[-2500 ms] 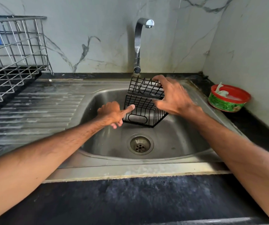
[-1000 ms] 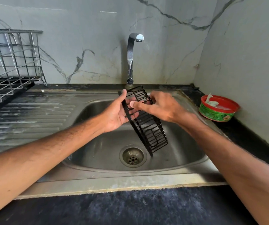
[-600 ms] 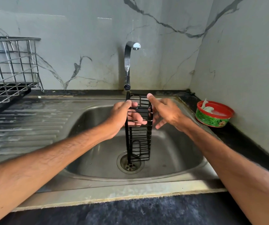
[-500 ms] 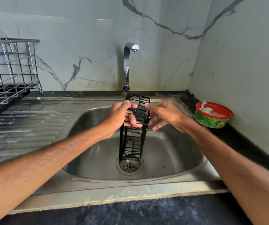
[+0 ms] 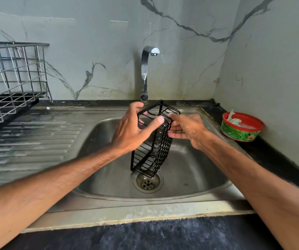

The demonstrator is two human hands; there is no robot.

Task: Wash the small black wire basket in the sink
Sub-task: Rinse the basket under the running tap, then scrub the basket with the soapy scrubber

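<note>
With my left hand (image 5: 130, 132) curling its fingers (image 5: 137, 106) round the top of the small black wire basket (image 5: 156, 150) and my right hand (image 5: 188, 129) pinching its rim, it hangs on end above the drain (image 5: 147, 183) of the sink (image 5: 190, 170), so I'd rotate it slowly, rubbing each wire under the tap (image 5: 145, 69).

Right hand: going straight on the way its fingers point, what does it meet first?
The right hand points leftward at the black wire basket, gripped by the left hand; its fingertips seem to touch the wires, depth unclear.
</note>
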